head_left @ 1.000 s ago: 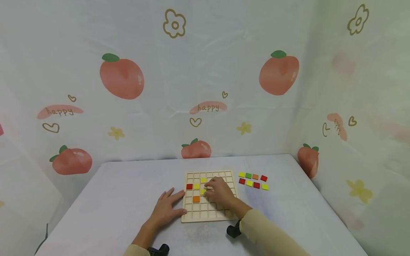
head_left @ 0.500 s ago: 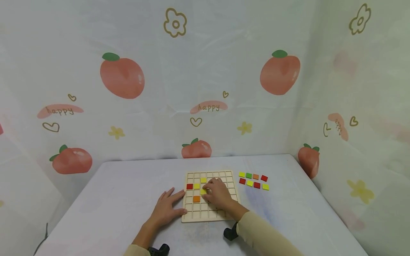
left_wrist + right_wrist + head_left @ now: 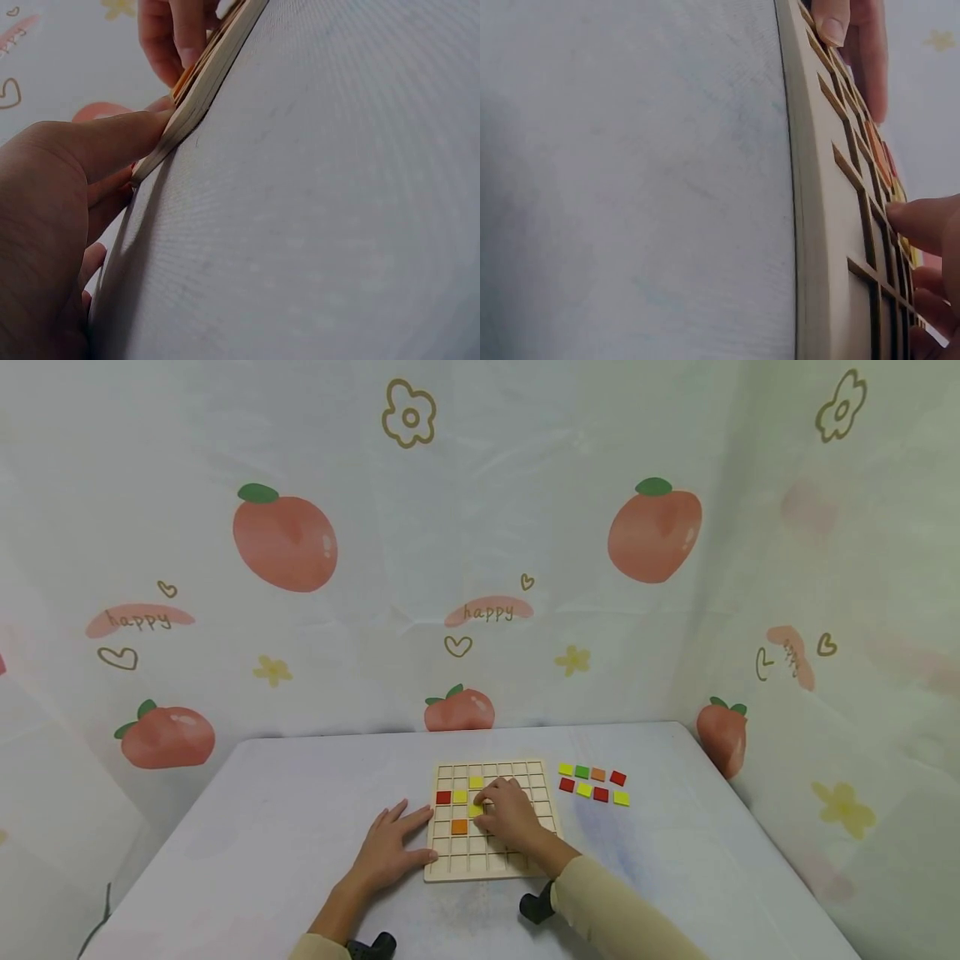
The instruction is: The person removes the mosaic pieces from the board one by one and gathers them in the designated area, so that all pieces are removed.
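Note:
A square wooden grid board (image 3: 477, 864) lies on the table, with a few coloured tiles in its cells. My left hand (image 3: 386, 852) rests at its left side, fingers spread. In the left wrist view the thumb (image 3: 124, 139) lies on the board's edge. My right hand (image 3: 513, 817) reaches over the middle and pinches a yellow tile (image 3: 476, 811) between thumb and fingertips. Close by sit another yellow tile (image 3: 460, 797), a third yellow tile (image 3: 476, 782), a red tile (image 3: 444, 797) and an orange tile (image 3: 459, 827). My right hand hides several cells.
Right of the board, loose tiles lie in two rows, among them a green tile (image 3: 582, 772), an orange tile (image 3: 597, 774) and a red tile (image 3: 617, 778). The white table (image 3: 300, 793) ends at a printed curtain (image 3: 360, 677) behind and on the right.
My right hand has shifted slightly left, its fingertips closing in on the yellow tile. The left hand, the board and the loose tiles have stayed put.

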`<state>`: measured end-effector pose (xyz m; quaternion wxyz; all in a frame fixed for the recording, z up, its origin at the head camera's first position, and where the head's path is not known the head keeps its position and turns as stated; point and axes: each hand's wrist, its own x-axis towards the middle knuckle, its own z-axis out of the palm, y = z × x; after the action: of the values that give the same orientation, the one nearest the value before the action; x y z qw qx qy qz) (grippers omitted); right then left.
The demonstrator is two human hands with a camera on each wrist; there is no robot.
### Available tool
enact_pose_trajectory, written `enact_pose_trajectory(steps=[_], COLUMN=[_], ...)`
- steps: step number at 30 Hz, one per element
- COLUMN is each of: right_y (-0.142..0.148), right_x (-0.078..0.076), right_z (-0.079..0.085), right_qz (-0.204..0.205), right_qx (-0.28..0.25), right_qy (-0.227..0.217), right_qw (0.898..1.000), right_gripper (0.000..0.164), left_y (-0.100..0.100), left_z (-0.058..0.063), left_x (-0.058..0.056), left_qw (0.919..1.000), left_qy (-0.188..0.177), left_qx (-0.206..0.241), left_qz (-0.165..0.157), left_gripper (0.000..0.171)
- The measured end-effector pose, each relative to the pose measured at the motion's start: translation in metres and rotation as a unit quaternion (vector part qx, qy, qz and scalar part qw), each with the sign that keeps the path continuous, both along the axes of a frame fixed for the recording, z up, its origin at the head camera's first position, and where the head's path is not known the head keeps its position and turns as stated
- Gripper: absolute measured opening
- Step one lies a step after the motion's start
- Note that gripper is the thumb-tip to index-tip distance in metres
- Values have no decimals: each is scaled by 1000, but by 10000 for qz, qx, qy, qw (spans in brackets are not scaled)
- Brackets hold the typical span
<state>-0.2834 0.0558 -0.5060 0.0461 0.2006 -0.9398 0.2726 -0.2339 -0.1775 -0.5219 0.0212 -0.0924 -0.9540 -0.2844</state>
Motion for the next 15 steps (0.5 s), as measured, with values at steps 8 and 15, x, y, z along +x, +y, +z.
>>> enact_pose_trajectory(steps=[8,15], right_y=[-2,-3], right_x=[-3,-5], right_z=[-1,5], right_qz=[-164,-214], right_qx=[-96,-222], right_qy=[-265,-554], right_qw=[9995,9980], right_gripper=[17,15], left_y=[-1,0], left_z=[0,-2], left_x=[-1,-3], left_qw=[10000,10000], left_qy=[28,-26], left_qx=[-59,15], left_qz=[-75,-1], left_gripper=[76,76])
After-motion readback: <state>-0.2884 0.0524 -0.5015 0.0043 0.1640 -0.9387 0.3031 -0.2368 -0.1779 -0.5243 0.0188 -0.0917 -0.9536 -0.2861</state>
